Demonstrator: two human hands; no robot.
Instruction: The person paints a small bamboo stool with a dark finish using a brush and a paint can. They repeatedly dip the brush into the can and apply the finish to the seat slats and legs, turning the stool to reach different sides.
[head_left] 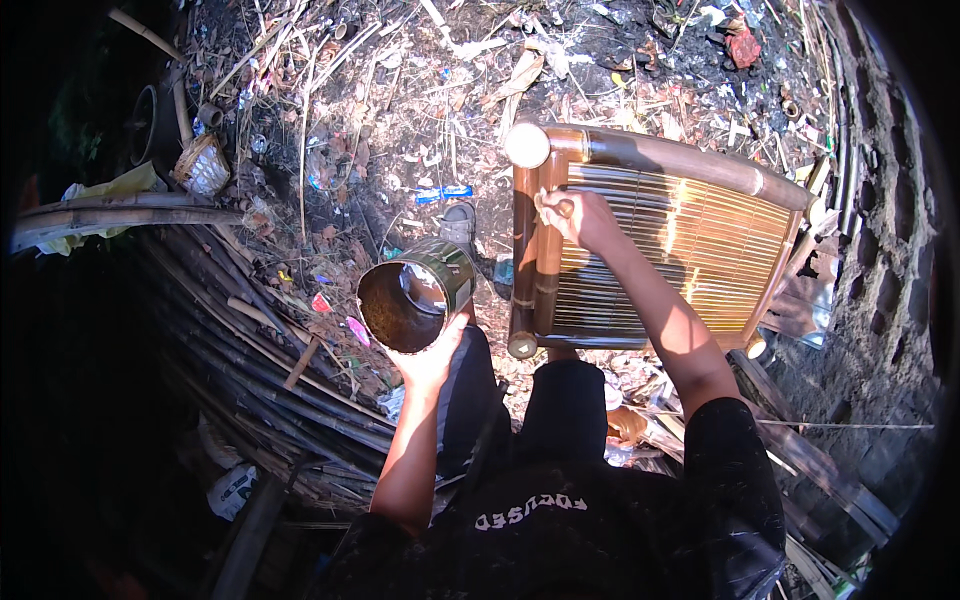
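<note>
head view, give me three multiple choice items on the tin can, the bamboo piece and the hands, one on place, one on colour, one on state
1. Where is the open tin can?
A. on the slats
B. held up in the left hand
C. lying on the ground

2. What colour are the slats of the bamboo seat panel?
A. blue
B. white
C. golden brown

3. What is the right hand doing?
A. closed on something small, pressed at the panel's left frame poles
B. hanging open at the person's side
C. gripping the can

Answers:
1 B, the left hand's fingers cup the can from below, left of the panel.
2 C, the slats and round frame shine golden brown in the sun.
3 A, the fist rests on the frame near its upper left corner; what it holds is too small to tell.
</note>
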